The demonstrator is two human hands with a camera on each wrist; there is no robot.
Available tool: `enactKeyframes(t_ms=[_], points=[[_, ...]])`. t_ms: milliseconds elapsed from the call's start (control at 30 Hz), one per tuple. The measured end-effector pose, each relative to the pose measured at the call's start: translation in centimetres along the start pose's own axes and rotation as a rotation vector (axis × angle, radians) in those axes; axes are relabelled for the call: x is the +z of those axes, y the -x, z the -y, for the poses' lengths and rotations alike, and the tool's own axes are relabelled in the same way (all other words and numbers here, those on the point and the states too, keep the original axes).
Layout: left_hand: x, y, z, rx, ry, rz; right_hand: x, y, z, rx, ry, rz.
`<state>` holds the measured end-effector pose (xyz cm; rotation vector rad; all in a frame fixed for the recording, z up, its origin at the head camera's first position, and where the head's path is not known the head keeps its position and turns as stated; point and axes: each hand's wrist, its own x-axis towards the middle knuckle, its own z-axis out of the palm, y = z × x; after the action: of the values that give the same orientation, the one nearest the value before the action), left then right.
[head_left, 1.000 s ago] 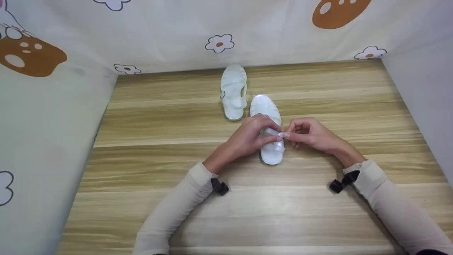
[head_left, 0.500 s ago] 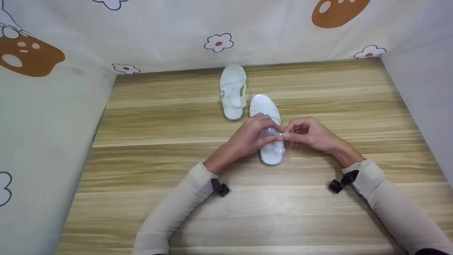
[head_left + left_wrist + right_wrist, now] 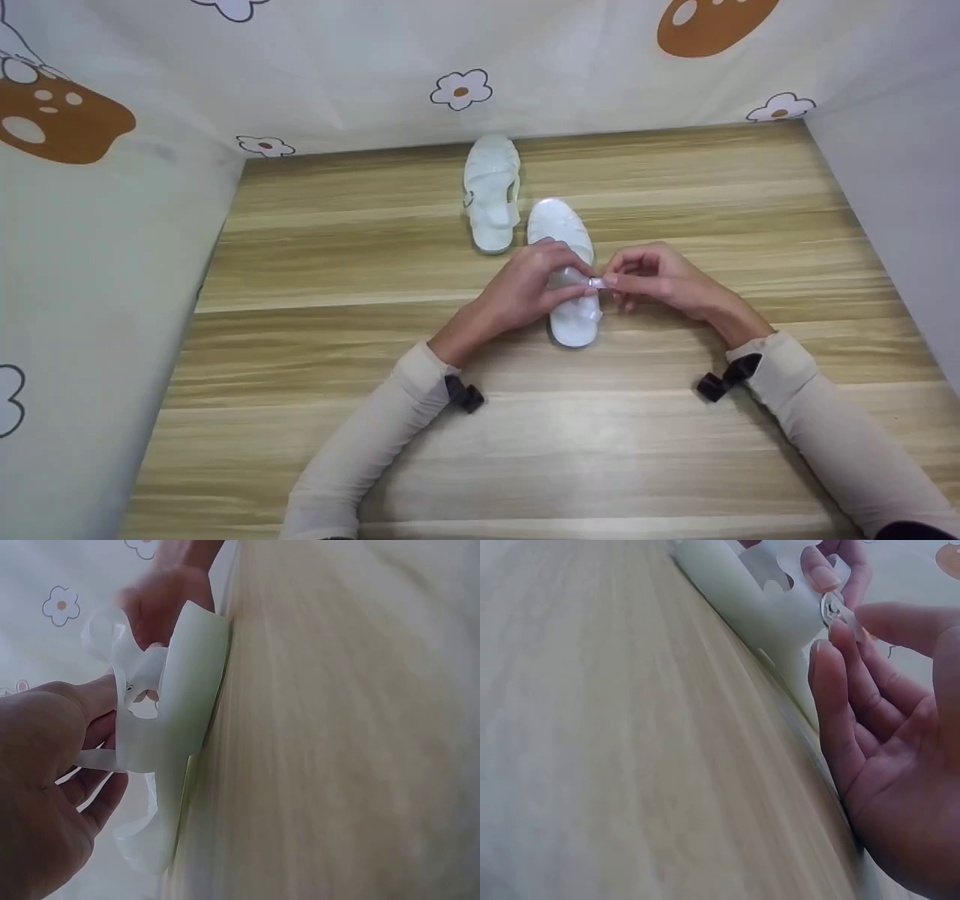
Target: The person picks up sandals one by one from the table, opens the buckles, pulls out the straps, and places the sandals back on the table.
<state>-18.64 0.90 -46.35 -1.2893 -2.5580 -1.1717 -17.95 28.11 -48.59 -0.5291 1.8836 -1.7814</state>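
Observation:
A white sandal (image 3: 575, 330) lies sole down on the wooden surface, toe pointing away. Across its middle, my left hand (image 3: 523, 283) reaches over and pinches the strap beside a small metal buckle (image 3: 827, 610). On the sandal's right side, my right hand (image 3: 667, 281) pinches the pale strap end (image 3: 598, 283) between thumb and forefinger, its other fingers loosely curled. The right wrist view shows the strap end (image 3: 847, 617) running from the buckle to the right fingertips. In the left wrist view the sandal's side (image 3: 196, 667) is seen close up, its straps standing above the sole.
The matching white sandal (image 3: 491, 225) stands farther back on the left, its toe near the patterned back wall (image 3: 360, 82). A pale side wall (image 3: 885, 172) bounds the wood-grain surface (image 3: 337, 262) on the right, another on the left.
My right hand has shifted slightly to the right from my left, and a longer piece of strap shows between them. The left hand and both sandals stay in place.

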Motion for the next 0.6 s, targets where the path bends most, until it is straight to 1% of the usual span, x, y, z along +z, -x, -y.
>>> enactKeyframes(t_ms=[133, 333, 433, 600], points=[[-0.02, 0.09, 0.16, 0.007, 0.006, -0.002, -0.01, -0.14, -0.20, -0.030, 0.022, 0.010], [0.10, 0.15, 0.15, 0.018, 0.022, -0.007, 0.36, -0.22, -0.48, -0.056, 0.049, -0.011], [0.14, 0.11, 0.14, 0.019, 0.032, -0.006, 0.52, -0.22, -0.43, -0.052, 0.053, -0.030], [0.18, 0.01, 0.20, 0.003, 0.035, -0.002, 0.54, -0.21, -0.28, -0.029, 0.072, -0.057]])
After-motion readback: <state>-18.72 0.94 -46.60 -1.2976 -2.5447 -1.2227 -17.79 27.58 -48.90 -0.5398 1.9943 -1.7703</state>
